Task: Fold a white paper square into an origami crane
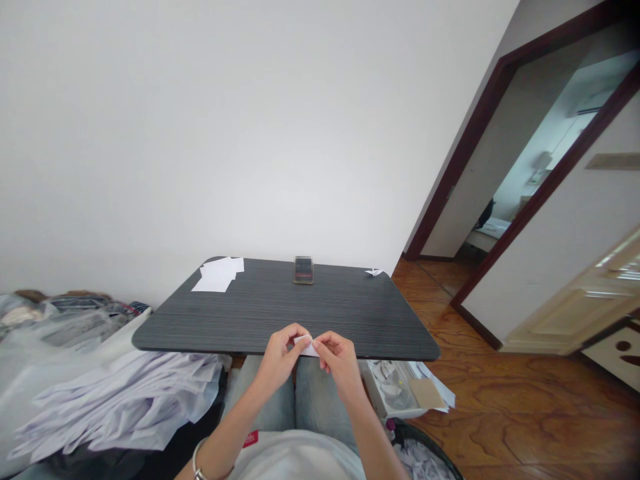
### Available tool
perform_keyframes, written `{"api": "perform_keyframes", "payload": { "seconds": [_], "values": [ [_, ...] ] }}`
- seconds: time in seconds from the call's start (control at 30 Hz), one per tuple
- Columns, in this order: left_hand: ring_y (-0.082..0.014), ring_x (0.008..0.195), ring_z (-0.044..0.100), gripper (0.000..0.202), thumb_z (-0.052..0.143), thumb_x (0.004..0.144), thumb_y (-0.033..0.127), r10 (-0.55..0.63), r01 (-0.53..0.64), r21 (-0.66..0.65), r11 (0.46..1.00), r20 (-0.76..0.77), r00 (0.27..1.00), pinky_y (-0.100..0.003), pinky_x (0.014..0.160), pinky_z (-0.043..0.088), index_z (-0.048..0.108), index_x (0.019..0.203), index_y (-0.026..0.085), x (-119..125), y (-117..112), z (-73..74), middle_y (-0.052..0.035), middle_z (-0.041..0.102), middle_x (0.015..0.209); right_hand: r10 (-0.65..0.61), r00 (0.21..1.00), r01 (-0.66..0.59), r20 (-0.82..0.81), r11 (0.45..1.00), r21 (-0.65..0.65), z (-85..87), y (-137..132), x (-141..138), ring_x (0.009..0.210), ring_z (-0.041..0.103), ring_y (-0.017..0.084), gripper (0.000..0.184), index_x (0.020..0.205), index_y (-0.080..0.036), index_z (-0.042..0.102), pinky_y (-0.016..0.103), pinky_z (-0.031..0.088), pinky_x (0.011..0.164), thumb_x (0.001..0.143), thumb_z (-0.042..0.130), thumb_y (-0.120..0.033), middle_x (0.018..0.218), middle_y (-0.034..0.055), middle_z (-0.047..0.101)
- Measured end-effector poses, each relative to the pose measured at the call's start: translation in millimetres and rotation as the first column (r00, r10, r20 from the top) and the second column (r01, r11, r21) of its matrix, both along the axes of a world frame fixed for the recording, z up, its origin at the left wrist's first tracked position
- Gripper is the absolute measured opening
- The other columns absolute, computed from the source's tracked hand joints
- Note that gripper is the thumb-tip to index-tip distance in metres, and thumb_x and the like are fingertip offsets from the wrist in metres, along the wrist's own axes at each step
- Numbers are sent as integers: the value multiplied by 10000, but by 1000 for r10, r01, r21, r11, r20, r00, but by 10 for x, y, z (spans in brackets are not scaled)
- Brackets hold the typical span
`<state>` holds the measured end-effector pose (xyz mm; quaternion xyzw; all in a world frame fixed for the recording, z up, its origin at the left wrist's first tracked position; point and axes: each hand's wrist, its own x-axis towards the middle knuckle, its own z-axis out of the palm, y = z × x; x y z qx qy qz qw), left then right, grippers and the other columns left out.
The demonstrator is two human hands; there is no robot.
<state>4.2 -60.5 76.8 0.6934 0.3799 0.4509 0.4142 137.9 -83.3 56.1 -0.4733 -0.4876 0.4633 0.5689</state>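
My left hand [280,353] and my right hand [337,357] meet at the near edge of the dark table [250,320]. Between their pinched fingertips is a small folded piece of white paper [307,345]. Both hands are closed on it, thumbs and forefingers pressed to the folds. On the table's far left lies a loose stack of white paper sheets [219,273]. A small folded paper figure [374,272] sits at the far right corner. A phone [303,270] stands at the far middle edge.
White fabric [125,400] is heaped at the left beside the table. A box with paper scraps [400,390] sits on the wooden floor at the right, by a dark bin [425,453]. An open doorway [525,180] lies further right.
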Motion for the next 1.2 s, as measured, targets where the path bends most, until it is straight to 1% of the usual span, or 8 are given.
{"api": "perform_keyframes", "payload": {
  "seconds": [0.07,0.2,0.47,0.73,0.87,1.0,1.1,1.2],
  "values": [
    [-133,616,490,192,504,760,279,3,-3,-9,1000,-3,1000,-217,593,361,556,650,131,19,-20,-6,-7,545,624,1,1000,-2,2,1000,24,17,-7,-6,358,315,52,156,607,-148,569,181,224,373,688,599,-278,387,-79,407],
    [-126,601,470,201,508,756,289,3,-1,-33,999,45,999,-213,575,350,544,639,130,51,-29,-26,-1,522,611,-1,1000,-1,19,996,93,55,-19,-3,403,332,61,153,584,-153,536,196,237,420,684,594,-253,437,-72,414],
    [-102,546,421,203,536,732,297,-14,32,-109,994,158,987,-199,527,321,528,625,125,-7,30,-29,22,470,572,44,996,-51,72,995,87,41,3,60,434,326,66,142,580,-152,520,208,217,433,681,578,-233,485,-57,433],
    [-97,535,416,209,543,728,314,1,20,-120,993,171,985,-196,510,315,526,633,128,-68,73,-25,24,469,573,80,997,-80,16,997,-8,21,28,93,380,329,54,132,573,-151,539,192,215,399,653,600,-236,420,-70,431],
    [-89,517,392,209,537,730,316,21,-3,-111,994,164,986,-191,489,298,525,636,130,-76,78,-22,28,452,560,89,995,-93,-43,992,-81,44,18,99,344,298,41,120,578,-145,555,179,168,370,635,610,-235,372,-77,426],
    [-87,501,381,218,537,723,327,38,-22,-106,994,151,988,-192,474,291,531,626,132,-80,83,-9,31,446,543,134,988,-143,-83,983,-117,45,16,126,317,276,34,103,613,-138,579,168,151,337,631,609,-234,374,-64,476],
    [-85,496,380,217,537,720,325,62,-46,-103,994,154,986,-194,476,292,532,623,131,-97,97,2,34,446,535,169,981,-179,-99,979,-98,22,26,162,331,333,38,86,647,-129,604,157,201,334,637,611,-214,410,-45,521],
    [-87,504,389,212,538,720,323,86,-69,-102,992,172,981,-196,481,300,534,632,130,-116,108,13,33,455,546,192,975,-202,-107,976,-84,14,33,184,391,440,58,88,682,-130,611,144,258,345,643,618,-209,471,-29,556]
  ]
}}
